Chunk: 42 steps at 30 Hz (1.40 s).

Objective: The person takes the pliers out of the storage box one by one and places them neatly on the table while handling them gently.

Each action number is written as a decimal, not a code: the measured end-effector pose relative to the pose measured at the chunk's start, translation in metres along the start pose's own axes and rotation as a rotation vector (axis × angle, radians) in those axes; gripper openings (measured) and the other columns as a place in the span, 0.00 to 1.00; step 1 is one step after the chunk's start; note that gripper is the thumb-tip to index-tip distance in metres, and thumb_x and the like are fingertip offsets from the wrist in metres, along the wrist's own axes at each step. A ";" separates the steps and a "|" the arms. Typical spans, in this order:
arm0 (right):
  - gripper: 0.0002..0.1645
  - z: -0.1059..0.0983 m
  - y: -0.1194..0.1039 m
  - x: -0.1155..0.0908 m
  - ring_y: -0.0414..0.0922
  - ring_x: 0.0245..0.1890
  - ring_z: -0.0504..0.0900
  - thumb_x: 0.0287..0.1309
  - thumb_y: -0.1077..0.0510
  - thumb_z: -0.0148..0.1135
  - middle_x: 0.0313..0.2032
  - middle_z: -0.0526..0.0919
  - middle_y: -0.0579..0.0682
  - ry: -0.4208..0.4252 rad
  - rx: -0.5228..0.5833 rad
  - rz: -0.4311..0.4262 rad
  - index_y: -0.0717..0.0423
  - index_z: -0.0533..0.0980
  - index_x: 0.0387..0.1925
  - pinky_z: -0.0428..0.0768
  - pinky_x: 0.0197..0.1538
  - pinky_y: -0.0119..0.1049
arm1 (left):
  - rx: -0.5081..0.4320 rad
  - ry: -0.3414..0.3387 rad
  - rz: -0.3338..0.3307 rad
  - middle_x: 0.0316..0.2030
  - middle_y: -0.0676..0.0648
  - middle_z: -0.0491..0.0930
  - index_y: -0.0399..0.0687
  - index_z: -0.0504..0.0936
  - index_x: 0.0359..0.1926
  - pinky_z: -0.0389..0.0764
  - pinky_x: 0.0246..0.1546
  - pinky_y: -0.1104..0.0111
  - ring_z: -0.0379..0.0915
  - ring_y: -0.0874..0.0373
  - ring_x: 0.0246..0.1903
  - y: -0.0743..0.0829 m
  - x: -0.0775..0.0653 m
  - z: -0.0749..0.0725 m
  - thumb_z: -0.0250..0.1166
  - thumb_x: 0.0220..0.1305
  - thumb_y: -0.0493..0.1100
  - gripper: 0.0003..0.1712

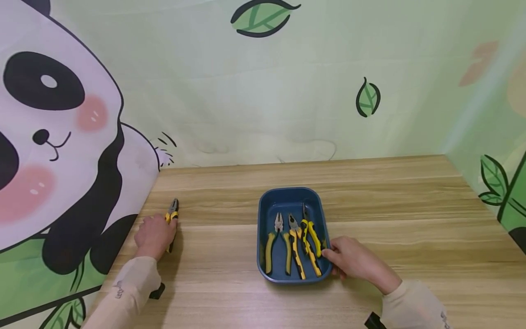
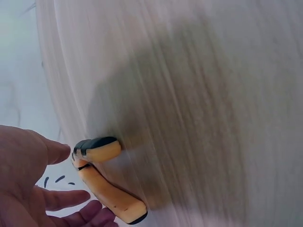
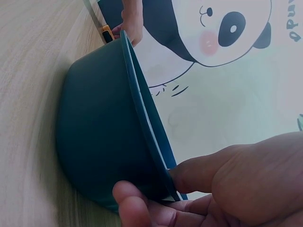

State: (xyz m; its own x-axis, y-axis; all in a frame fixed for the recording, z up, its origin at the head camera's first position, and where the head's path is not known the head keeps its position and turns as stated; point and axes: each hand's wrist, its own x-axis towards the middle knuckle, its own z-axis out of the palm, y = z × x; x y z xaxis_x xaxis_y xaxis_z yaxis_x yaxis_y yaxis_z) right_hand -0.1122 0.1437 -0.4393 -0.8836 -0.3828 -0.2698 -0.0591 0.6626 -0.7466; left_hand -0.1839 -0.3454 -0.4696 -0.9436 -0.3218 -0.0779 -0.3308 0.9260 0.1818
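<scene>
My left hand (image 1: 155, 235) is at the left of the table, thumb and fingers around a pair of pliers (image 1: 174, 209) with yellow-orange and black handles. In the left wrist view the pliers' handles (image 2: 113, 196) point back toward me, and their head is hidden. My right hand (image 1: 351, 257) pinches the right rim of a dark blue tray (image 1: 261, 228), thumb over the edge and fingers along the outer wall (image 3: 99, 118). Inside the tray lie olive-handled pliers (image 1: 269, 251), yellow-and-black pliers (image 1: 297, 258) and yellow long-nose pliers (image 1: 314, 237), their heads pointing away from me.
The wood-grain table (image 1: 222, 265) ends at a pale green backdrop (image 1: 246, 114) printed with leaves. A panda-printed panel (image 1: 135, 151) borders the left side, close to my left hand. Another printed panel (image 1: 501, 137) stands at the right.
</scene>
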 end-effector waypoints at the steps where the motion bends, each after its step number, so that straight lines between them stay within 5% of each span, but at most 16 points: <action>1: 0.13 0.000 0.000 0.000 0.41 0.14 0.76 0.74 0.61 0.58 0.18 0.79 0.47 0.000 0.001 -0.001 0.61 0.78 0.31 0.67 0.20 0.30 | 0.000 0.010 0.004 0.39 0.24 0.73 0.24 0.74 0.43 0.77 0.32 0.44 0.76 0.31 0.40 -0.001 0.000 -0.001 0.55 0.76 0.54 0.29; 11: 0.12 0.000 0.000 0.000 0.41 0.14 0.76 0.73 0.61 0.58 0.18 0.79 0.47 0.000 0.006 -0.008 0.60 0.78 0.31 0.67 0.20 0.30 | -0.009 0.052 0.046 0.41 0.25 0.74 0.24 0.76 0.46 0.76 0.31 0.45 0.76 0.32 0.37 -0.008 -0.001 -0.009 0.53 0.76 0.48 0.25; 20: 0.12 0.000 0.000 -0.001 0.41 0.14 0.76 0.74 0.61 0.58 0.18 0.79 0.47 0.000 0.000 -0.012 0.60 0.78 0.31 0.67 0.21 0.30 | -0.042 0.020 0.030 0.53 0.24 0.72 0.23 0.69 0.64 0.74 0.47 0.39 0.72 0.29 0.48 -0.001 -0.004 -0.022 0.48 0.78 0.48 0.30; 26: 0.12 0.000 -0.001 -0.001 0.41 0.14 0.76 0.73 0.61 0.58 0.18 0.79 0.47 0.001 0.007 -0.009 0.61 0.79 0.32 0.67 0.20 0.30 | -0.090 0.011 0.048 0.64 0.21 0.65 0.24 0.63 0.71 0.64 0.61 0.34 0.63 0.23 0.62 -0.002 -0.003 -0.029 0.50 0.79 0.48 0.33; 34: 0.12 0.000 -0.002 0.000 0.41 0.14 0.76 0.73 0.61 0.58 0.18 0.78 0.47 0.004 0.000 -0.008 0.61 0.79 0.32 0.68 0.20 0.30 | -0.094 0.075 0.150 0.66 0.20 0.63 0.23 0.63 0.70 0.62 0.61 0.31 0.61 0.22 0.63 -0.001 -0.008 -0.041 0.51 0.79 0.46 0.32; 42: 0.12 0.000 -0.001 0.000 0.41 0.14 0.76 0.74 0.61 0.57 0.18 0.78 0.47 -0.001 0.001 0.005 0.61 0.78 0.32 0.67 0.20 0.30 | -0.119 0.054 0.165 0.73 0.22 0.54 0.25 0.57 0.75 0.54 0.68 0.33 0.52 0.23 0.70 0.005 -0.012 -0.057 0.49 0.81 0.50 0.36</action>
State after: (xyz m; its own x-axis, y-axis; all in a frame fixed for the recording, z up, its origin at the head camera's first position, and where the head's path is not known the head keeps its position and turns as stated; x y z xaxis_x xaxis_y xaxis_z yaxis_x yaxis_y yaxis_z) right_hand -0.1122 0.1427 -0.4384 -0.8833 -0.3802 -0.2741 -0.0544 0.6641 -0.7457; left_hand -0.1752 -0.3476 -0.4123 -0.9835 -0.1804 0.0149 -0.1675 0.9382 0.3027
